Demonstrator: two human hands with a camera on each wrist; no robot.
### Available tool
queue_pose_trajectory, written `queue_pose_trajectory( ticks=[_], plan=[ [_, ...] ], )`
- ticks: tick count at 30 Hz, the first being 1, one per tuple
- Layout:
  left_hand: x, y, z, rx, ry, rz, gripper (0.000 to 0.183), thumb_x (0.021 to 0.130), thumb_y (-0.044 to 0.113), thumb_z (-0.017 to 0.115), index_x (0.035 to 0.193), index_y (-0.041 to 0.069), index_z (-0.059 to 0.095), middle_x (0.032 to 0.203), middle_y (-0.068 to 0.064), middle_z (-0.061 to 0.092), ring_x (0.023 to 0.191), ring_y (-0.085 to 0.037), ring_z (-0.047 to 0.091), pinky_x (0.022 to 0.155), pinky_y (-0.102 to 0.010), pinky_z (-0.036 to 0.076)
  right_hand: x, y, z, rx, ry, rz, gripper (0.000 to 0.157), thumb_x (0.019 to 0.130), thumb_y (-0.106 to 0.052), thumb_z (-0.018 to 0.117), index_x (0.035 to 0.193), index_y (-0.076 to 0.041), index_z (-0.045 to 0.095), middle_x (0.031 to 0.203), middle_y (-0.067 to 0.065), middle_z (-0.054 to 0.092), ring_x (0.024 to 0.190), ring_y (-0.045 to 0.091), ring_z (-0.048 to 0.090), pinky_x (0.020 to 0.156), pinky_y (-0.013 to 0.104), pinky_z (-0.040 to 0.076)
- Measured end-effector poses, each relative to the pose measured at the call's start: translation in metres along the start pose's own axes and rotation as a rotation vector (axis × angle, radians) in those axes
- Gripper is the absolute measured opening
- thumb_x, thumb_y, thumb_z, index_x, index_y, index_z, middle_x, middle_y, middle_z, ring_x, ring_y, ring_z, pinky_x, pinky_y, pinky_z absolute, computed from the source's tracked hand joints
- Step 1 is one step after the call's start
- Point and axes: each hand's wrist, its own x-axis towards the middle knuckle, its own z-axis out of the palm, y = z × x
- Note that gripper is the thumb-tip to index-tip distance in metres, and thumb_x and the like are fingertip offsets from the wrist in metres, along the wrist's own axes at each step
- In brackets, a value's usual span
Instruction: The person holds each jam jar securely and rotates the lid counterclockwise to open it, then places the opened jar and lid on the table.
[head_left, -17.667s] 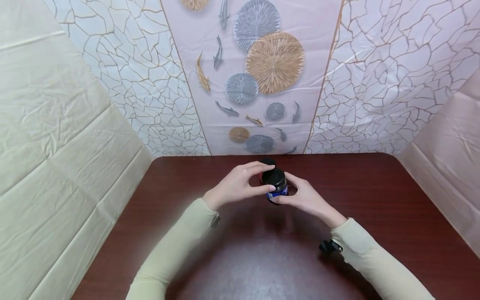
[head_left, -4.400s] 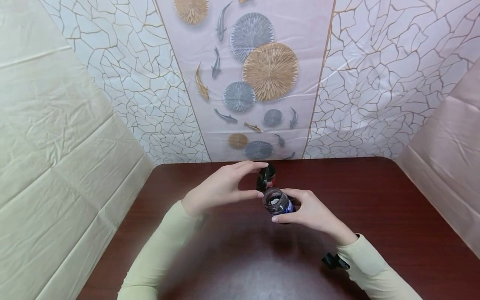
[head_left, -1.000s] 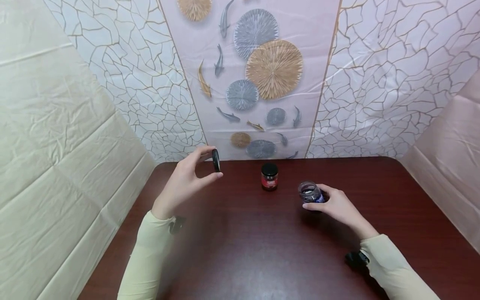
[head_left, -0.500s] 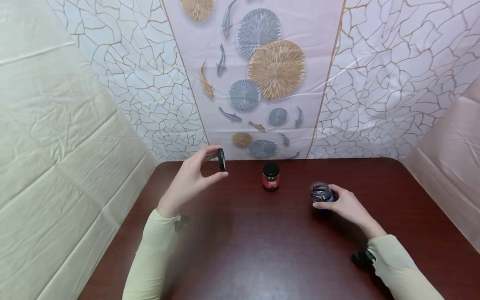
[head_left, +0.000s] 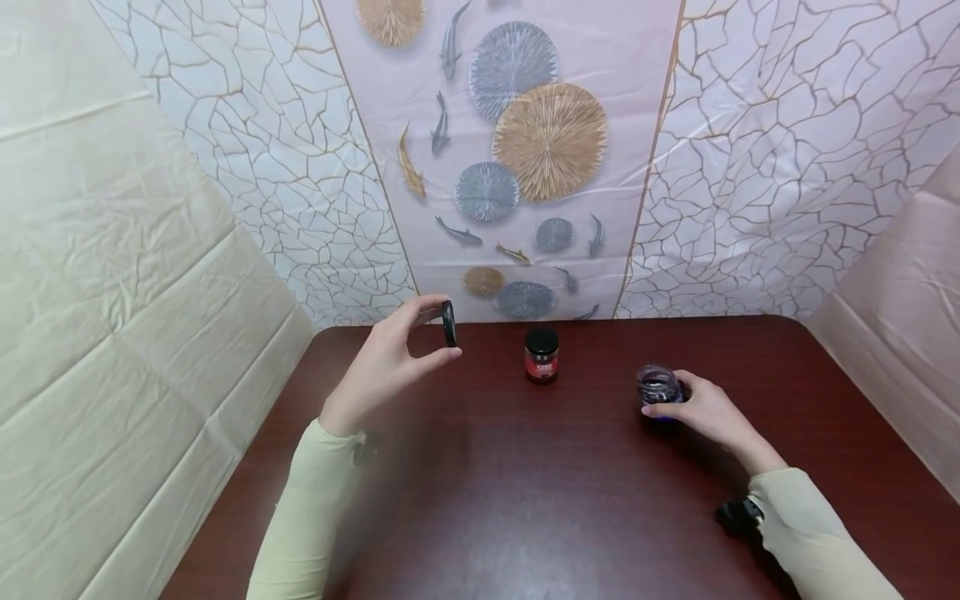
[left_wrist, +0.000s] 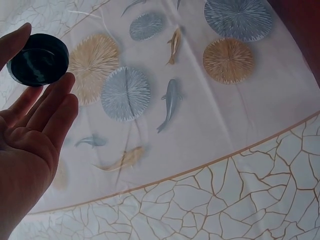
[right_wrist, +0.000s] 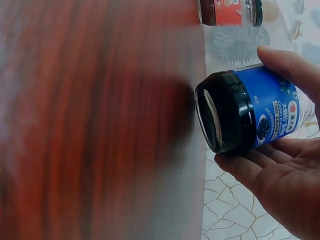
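My left hand (head_left: 382, 362) pinches a round black jar lid (head_left: 448, 324) on edge between thumb and fingertips, held up over the table's left half. In the left wrist view the hollow inside of the lid (left_wrist: 40, 60) shows. On the right, my right hand (head_left: 712, 412) grips a lidless glass jar (head_left: 658, 385) with dark contents round its side. A blue label with a berry picture wraps the jar (right_wrist: 272, 100) in the right wrist view, where its base is close over the table. Between the hands stands a second jar (head_left: 542, 357), red-labelled, with its black lid on.
The dark red wooden table (head_left: 517, 500) has its back edge against a patterned cloth backdrop (head_left: 551, 142). A cream cloth wall (head_left: 142, 333) borders the left side and a pinkish one (head_left: 900, 300) the right.
Earlier both hands were together at the blue-labelled jar; its lid came off into the left hand. The hands moved apart, and lately the right hand carried the jar further right and brought it upright.
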Motion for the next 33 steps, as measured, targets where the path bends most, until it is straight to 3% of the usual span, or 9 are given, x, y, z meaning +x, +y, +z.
queue_pose_trajectory(
  ticks=[8, 16, 21, 28, 33],
  plan=[
    [0.0, -0.002, 0.003, 0.017, -0.016, -0.012, 0.064, 0.084, 0.027, 0.085, 0.138, 0.016, 0.055, 0.13, 0.003, 0.063, 0.123, -0.012, 0.059, 0.106, -0.034, 0.044, -0.002, 0.007, -0.006, 0.027, 0.009, 0.032, 0.078, 0.084, -0.044, 0.081, 0.133, 0.007, 0.05, 0.118, 0.025, 0.064, 0.103, 0.036, 0.059, 0.084, 0.045, 0.048],
    [0.001, -0.003, 0.003, 0.03, -0.023, -0.006, 0.064, 0.083, 0.028, 0.085, 0.138, 0.013, 0.055, 0.13, 0.001, 0.063, 0.123, -0.013, 0.059, 0.106, -0.035, 0.044, -0.002, 0.015, -0.012, 0.098, 0.024, 0.071, 0.084, 0.086, -0.043, 0.079, 0.141, 0.01, 0.044, 0.128, 0.031, 0.059, 0.109, 0.038, 0.057, 0.082, 0.038, 0.048],
    [0.001, -0.003, 0.004, 0.037, -0.024, 0.004, 0.064, 0.083, 0.029, 0.085, 0.138, 0.014, 0.055, 0.13, 0.001, 0.063, 0.122, -0.012, 0.059, 0.106, -0.034, 0.044, -0.001, 0.021, -0.015, 0.136, 0.033, 0.094, 0.082, 0.087, -0.04, 0.079, 0.142, 0.01, 0.044, 0.127, 0.03, 0.059, 0.1, 0.032, 0.056, 0.074, 0.031, 0.048],
    [0.002, -0.005, 0.005, 0.039, -0.027, 0.013, 0.064, 0.084, 0.028, 0.085, 0.139, 0.014, 0.054, 0.13, 0.001, 0.064, 0.122, -0.012, 0.06, 0.105, -0.033, 0.045, -0.001, 0.026, -0.019, 0.193, 0.022, 0.112, 0.081, 0.089, -0.039, 0.077, 0.143, 0.009, 0.042, 0.128, 0.029, 0.057, 0.092, 0.026, 0.055, 0.068, 0.032, 0.052],
    [0.003, -0.004, 0.004, 0.028, -0.017, 0.018, 0.064, 0.084, 0.027, 0.085, 0.138, 0.012, 0.055, 0.129, -0.001, 0.065, 0.122, -0.013, 0.06, 0.105, -0.034, 0.045, 0.001, 0.034, -0.025, 0.169, 0.073, 0.109, 0.081, 0.089, -0.038, 0.077, 0.142, 0.012, 0.043, 0.13, 0.031, 0.056, 0.1, 0.029, 0.052, 0.071, 0.022, 0.046]
  ],
)
